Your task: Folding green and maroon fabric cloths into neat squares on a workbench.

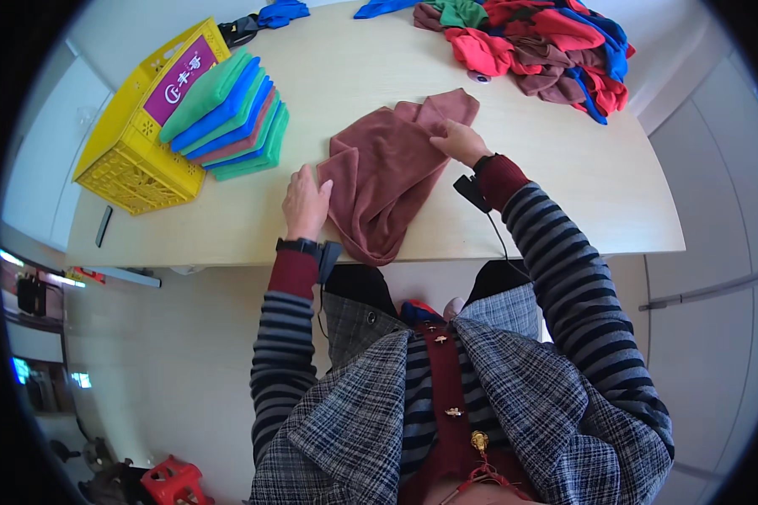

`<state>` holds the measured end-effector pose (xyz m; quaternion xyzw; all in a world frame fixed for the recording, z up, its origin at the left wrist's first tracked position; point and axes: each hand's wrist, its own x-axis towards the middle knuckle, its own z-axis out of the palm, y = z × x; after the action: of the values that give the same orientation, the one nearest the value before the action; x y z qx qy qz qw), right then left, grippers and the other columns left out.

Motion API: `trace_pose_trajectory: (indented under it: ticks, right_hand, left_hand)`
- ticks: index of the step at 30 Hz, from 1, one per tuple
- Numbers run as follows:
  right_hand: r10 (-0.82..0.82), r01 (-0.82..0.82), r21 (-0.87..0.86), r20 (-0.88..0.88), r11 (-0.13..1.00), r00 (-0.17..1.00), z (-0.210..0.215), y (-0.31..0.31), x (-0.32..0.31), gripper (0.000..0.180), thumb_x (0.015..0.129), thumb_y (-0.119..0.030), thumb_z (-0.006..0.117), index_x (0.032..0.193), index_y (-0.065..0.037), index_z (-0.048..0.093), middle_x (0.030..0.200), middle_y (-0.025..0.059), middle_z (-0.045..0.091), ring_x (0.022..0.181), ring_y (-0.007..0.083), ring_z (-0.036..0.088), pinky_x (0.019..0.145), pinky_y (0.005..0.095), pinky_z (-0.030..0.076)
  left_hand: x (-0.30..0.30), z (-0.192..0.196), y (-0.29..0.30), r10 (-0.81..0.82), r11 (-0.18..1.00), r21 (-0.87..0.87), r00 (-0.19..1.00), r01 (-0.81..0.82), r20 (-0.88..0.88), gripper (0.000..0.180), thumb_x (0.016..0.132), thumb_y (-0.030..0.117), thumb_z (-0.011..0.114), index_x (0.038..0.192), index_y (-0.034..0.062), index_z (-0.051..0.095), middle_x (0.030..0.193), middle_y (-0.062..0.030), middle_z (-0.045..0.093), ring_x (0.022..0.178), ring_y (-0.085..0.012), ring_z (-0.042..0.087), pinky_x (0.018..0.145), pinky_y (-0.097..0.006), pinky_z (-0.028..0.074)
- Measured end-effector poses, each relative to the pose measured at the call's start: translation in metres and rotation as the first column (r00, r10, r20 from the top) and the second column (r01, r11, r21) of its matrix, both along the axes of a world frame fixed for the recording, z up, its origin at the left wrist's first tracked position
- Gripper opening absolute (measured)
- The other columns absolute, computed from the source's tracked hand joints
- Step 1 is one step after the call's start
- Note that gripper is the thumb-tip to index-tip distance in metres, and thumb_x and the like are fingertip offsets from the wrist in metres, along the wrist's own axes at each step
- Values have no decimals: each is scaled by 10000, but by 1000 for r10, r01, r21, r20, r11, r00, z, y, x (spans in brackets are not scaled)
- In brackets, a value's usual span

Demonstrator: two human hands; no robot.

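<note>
A brownish-red cloth (383,164) lies crumpled and partly folded on the table in front of me, its near end hanging at the table's front edge. My right hand (461,143) pinches its right side between thumb and fingers. At the cloth's left edge rests my left hand (306,204), fingers stretched out and thumb apart, touching the fabric. Left of the hands stands a stack of folded cloths (232,118) in green, blue and brown, leaning against a yellow basket.
The yellow plastic basket (139,160) with a purple label stands at the table's left. A heap of loose red, blue, brown and green cloths (556,50) lies at the far right. A dark flat object (104,226) lies near the left edge. A red stool (175,481) is on the floor.
</note>
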<state>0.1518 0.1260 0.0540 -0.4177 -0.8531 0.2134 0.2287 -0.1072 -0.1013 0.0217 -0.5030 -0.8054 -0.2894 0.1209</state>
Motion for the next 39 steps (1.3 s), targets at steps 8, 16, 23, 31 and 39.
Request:
trace_pose_trajectory:
  ticks: [8,16,23,31,39]
  right_hand:
    - [-67,52,-81,-188,995,980,-27,-39,2,264,881,-207,696,1070,-23,694,893,109,714,855,229,682,779,345,541]
    - [-92,12,-193,-410,981,908,-9,-48,54,142,937,-126,660,1014,-8,682,809,25,659,734,102,597,668,263,492]
    - [-83,-8,-305,-286,952,955,-28,-97,110,110,952,-102,647,994,-2,668,784,-14,629,702,66,562,634,237,477]
    - [3,-77,-395,-183,916,983,-22,-122,139,105,947,-90,628,1007,-14,670,797,5,649,714,74,578,653,248,496]
    - [8,-20,-78,-152,997,988,-7,-85,105,148,933,-90,615,1055,-49,688,888,78,698,814,200,659,737,323,538]
  left_hand:
    - [-59,-34,19,-98,981,-107,891,161,443,223,903,231,717,978,40,629,772,-114,656,736,-342,681,655,-438,538]
    - [-50,-19,-65,-212,969,246,440,-21,873,199,977,198,673,860,77,569,725,32,549,609,-36,514,471,-224,377]
    - [-34,-22,-117,-208,948,292,446,-126,871,174,990,177,649,883,68,565,738,33,554,604,-38,510,506,-213,388]
    - [-48,-18,-121,-95,986,152,506,-72,857,62,950,94,637,956,55,589,798,-21,619,668,-120,591,587,-264,467]
    - [18,25,1,-349,930,-34,909,365,227,238,891,105,631,1111,14,626,1112,-182,663,1050,-341,648,922,-413,509]
